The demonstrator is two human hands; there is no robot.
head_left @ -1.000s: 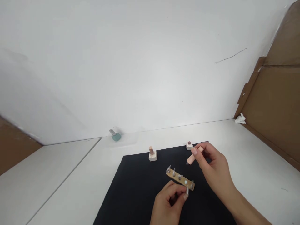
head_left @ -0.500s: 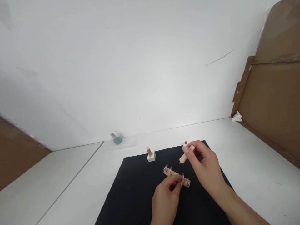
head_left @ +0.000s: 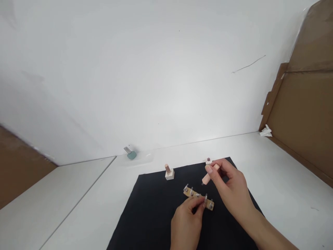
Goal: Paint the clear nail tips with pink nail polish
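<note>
My right hand (head_left: 229, 184) is closed around a pale pink nail polish cap (head_left: 207, 178), its dark brush tip pointing down and left. Behind that hand stands an uncapped nail polish bottle (head_left: 208, 161), partly hidden by the fingers. My left hand (head_left: 187, 218) pinches a short wooden strip (head_left: 194, 194) with several clear false nail tips standing up along it. The thumb and forefinger cover part of the strip near one upright nail tip (head_left: 206, 198). A gap separates the brush from the nail tips.
A black mat (head_left: 148, 205) lies under both hands on the white table (head_left: 85, 194). Near its back edge stands a capped square nail polish bottle (head_left: 170, 174). Farther back a blue-green piece (head_left: 131, 155) rests by a clear tray (head_left: 145, 158). Cardboard (head_left: 304, 100) walls the right side.
The whole view has shifted slightly, so things appear a little farther right. Both hands keep their holds, and more of the uncapped bottle shows behind my right hand.
</note>
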